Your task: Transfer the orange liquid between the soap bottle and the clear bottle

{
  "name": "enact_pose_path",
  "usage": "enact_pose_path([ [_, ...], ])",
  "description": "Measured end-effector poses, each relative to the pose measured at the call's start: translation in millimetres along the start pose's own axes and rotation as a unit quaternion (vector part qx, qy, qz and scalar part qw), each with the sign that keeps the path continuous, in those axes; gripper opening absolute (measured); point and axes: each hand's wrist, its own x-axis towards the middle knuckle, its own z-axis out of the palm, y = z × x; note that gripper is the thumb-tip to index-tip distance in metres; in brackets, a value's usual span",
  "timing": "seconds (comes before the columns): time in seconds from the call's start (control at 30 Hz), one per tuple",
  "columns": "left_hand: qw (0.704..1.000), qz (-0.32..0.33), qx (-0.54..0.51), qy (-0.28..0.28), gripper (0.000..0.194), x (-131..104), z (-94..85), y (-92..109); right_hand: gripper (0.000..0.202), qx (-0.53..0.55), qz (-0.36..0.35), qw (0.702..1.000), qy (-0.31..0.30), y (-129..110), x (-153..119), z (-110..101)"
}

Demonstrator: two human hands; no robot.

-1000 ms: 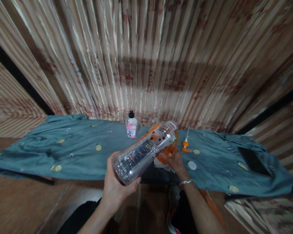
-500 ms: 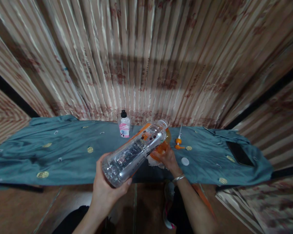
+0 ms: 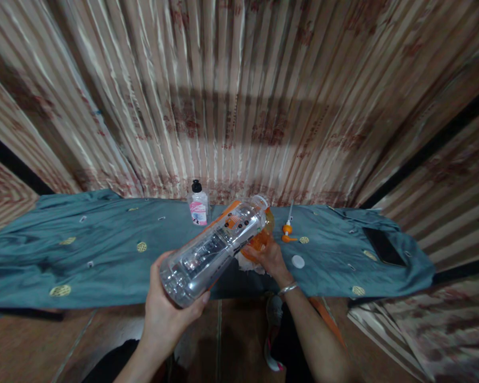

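My left hand (image 3: 173, 306) is wrapped round the base of a large clear plastic bottle (image 3: 207, 255), which tilts with its neck up and to the right. The bottle's uncapped mouth is over an orange bottle (image 3: 260, 240), partly hidden behind it. My right hand (image 3: 269, 258) grips the orange bottle from the right. Beneath that bottle a whitish cloth (image 3: 251, 266) shows on the table. To the right lie an orange pump head (image 3: 287, 230) with its clear tube and a round white cap (image 3: 298, 261). Whether liquid is flowing between the bottles I cannot tell.
A small clear bottle (image 3: 198, 207) with a black top and pink label stands at the back, left of my hands. A black phone (image 3: 383, 246) lies at the right end of the teal tablecloth (image 3: 112, 260). A striped curtain (image 3: 231, 106) hangs behind the table.
The view has shifted slightly, so the whole scene sits a little further left. Both hands keep their grips, and the tilted bottle holds nearly the same pose.
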Motion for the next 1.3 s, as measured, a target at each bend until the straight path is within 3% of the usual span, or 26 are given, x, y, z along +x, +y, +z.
enact_pose_path([
  [1.3,1.0,0.021,0.016,-0.004,0.082,0.0,-2.2,-3.7,0.059,0.003,0.011,1.0,-0.007,-19.1,-1.7,-3.8],
])
